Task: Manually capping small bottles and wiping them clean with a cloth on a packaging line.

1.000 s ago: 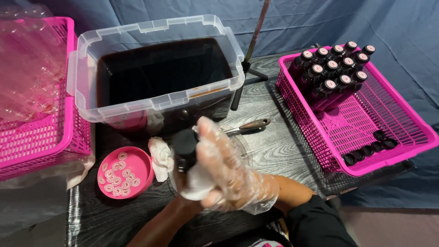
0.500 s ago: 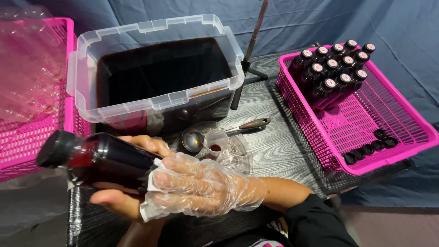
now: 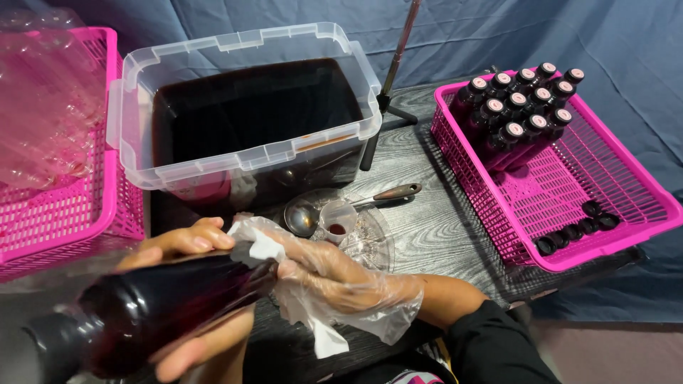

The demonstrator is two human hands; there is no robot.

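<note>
While I hold things as they are now, these lines run from largest to smallest.

Table (image 3: 427, 235): dark wood-grain top that carries everything here; my work sits at its near edge.

Clear tub (image 3: 245, 107): stands at the far edge, filled nearly to the rim with dark liquid. Judgement: a knock from my elbow or the bottle could slop it over the rim.

Right pink basket (image 3: 612, 213): at the table's right edge, with capped dark bottles (image 3: 516, 114) packed in its far corner and loose black caps (image 3: 576, 231) in its near corner.

Left pink basket (image 3: 64, 206): at the left edge, piled with empty clear bottles (image 3: 43, 99).

Dark bottle (image 3: 163, 306): tilted over the near left corner, cap end toward me, blurred. Judgement: if the cap is loose, this tilt could leak; wet glass could slide from my fingers.

Left hand (image 3: 192, 299): bare, curled under and around the dark bottle, grasping it.

Right hand (image 3: 334, 284): in a clear plastic glove, fingers partly closed, pressing a white cloth (image 3: 284, 284) against the bottle's base end. Judgement: the loose glove could snag or slip.

Ladle (image 3: 334, 210): lies near the table's middle on a clear plate, just beside a small cup (image 3: 336, 219) with a red drop in it. Judgement: a sweep of the cloth could tip that cup.
</note>
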